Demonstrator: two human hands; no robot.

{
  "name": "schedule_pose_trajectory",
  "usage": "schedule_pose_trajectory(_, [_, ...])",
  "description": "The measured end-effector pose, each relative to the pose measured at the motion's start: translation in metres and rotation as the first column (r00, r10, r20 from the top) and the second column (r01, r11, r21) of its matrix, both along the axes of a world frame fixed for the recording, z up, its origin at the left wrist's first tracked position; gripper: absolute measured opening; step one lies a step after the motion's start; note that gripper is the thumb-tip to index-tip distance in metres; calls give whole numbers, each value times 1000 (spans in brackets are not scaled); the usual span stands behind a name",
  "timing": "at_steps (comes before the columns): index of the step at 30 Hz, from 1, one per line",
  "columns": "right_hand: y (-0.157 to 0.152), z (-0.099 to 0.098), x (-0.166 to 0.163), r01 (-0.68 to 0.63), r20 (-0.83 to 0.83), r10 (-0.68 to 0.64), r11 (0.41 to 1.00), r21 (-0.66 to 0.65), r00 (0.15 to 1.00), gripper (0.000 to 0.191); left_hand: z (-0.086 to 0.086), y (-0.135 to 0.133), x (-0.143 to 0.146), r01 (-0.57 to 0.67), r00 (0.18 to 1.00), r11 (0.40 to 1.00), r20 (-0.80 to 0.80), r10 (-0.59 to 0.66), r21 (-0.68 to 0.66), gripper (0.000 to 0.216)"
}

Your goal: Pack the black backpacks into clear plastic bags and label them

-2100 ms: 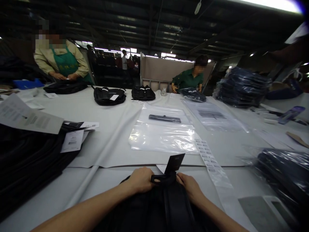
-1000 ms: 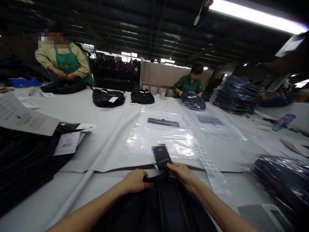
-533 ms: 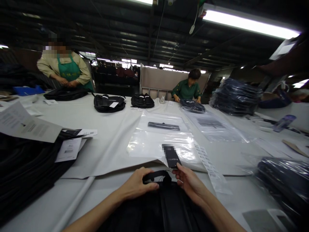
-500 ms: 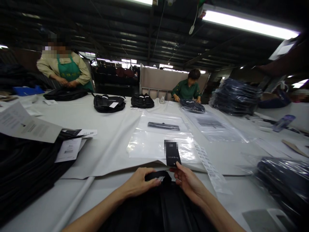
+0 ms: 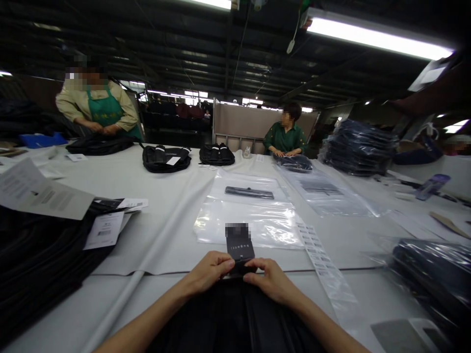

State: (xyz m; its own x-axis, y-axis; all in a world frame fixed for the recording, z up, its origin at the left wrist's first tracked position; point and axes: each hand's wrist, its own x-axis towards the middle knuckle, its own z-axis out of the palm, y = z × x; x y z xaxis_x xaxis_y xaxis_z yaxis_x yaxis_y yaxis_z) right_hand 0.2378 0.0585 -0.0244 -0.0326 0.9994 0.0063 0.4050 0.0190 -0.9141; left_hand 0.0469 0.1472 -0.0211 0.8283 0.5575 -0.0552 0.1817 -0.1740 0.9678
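Note:
A black bag (image 5: 235,318) lies at the table's near edge, right in front of me. At its top, both hands meet around the black carrying loop (image 5: 241,268). A black hang tag (image 5: 240,246) with pale lettering stands up from there. My left hand (image 5: 210,272) is closed, thumb and forefinger pinching at the tag's lower left corner. My right hand (image 5: 271,280) is closed too, its thumb and forefinger pinching the loop just right of the tag. The tag's fastening is hidden between the fingers.
Clear plastic bags (image 5: 250,211) lie beyond my hands, with a label strip (image 5: 327,264) to their right. Black bags with paper tags (image 5: 105,230) are piled left; a plastic-wrapped bag (image 5: 434,269) lies right. Two people (image 5: 106,108) work across the table.
The hang tag has moved left and down to the loop, along with my right hand. My left hand has shifted its pinch to the tag's corner. The person in dark green has turned their head.

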Motion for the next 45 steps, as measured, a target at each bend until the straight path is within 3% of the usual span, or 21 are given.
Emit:
schedule_pose_trajectory(3, [-8,-11,12,16,-71,-18,999,-34,997,28,3,-3,-5,32,998,997,-56,-28,66,41])
schedule_pose_trajectory(6, [-9,-11,19,33,-303,-95,978,-204,948,45,13,-7,-4,90,989,991,-126,-77,101,37])
schedule_pose_trajectory(8, [-3,-6,19,112,-376,-255,926,-361,891,57,20,-10,-2,116,986,988,-134,-103,98,33])
schedule_pose_trajectory(11, [12,-1,14,236,-276,-418,826,-512,866,63,30,-15,2,160,983,977,-118,-144,142,23])
schedule_pose_trajectory(14, [28,1,6,285,-168,-436,788,-546,884,57,38,-20,4,220,971,939,-149,-186,264,16])
schedule_pose_trajectory(19, [43,5,-5,265,-230,-453,787,-558,861,29,43,-30,3,338,935,882,-222,-275,329,13])
schedule_pose_trajectory(23, [36,19,0,287,-339,-484,823,-491,807,19,31,-31,-5,263,957,875,-223,-185,406,22])
schedule_pose_trajectory(25, [25,29,8,249,-524,-407,904,-347,748,26,21,-25,-8,162,972,902,-222,-76,401,31])
schedule_pose_trajectory(28, [9,45,20,85,-714,-121,993,-86,690,36,13,-9,-7,-16,981,944,-177,78,330,40])
schedule_pose_trajectory(30, [3,56,24,-66,-645,38,998,-20,763,35,18,3,-4,-172,975,944,-91,205,283,43])
schedule_pose_trajectory(32, [4,65,23,-200,-496,156,979,-37,855,35,32,11,-1,-296,950,934,-40,310,198,49])
schedule_pose_trajectory(33, [6,69,20,-248,-427,200,967,-60,882,37,40,12,0,-305,948,941,-51,315,147,52])
schedule_pose_trajectory(35, [12,72,12,-271,-340,227,959,-85,913,38,55,8,1,-175,976,983,-124,181,60,52])
schedule_pose_trajectory(37, [17,71,4,-219,-286,191,973,-69,939,37,66,-2,0,12,984,999,-176,-18,-38,41])
schedule_pose_trajectory(39, [14,66,1,-93,-196,85,995,-31,977,35,73,-15,-3,106,978,983,-164,-130,-147,33])
schedule_pose_trajectory(41, [2,57,4,142,-41,-141,989,30,989,25,77,-26,-9,76,983,956,-140,-120,-283,28])
schedule_pose_trajectory(43, [-19,46,9,391,87,-393,920,36,916,22,78,-35,-15,-15,981,934,-184,-55,-358,23])
schedule_pose_trajectory(45, [-45,34,10,494,90,-486,848,-191,869,34,76,-43,-20,-116,964,916,-267,10,-384,15])
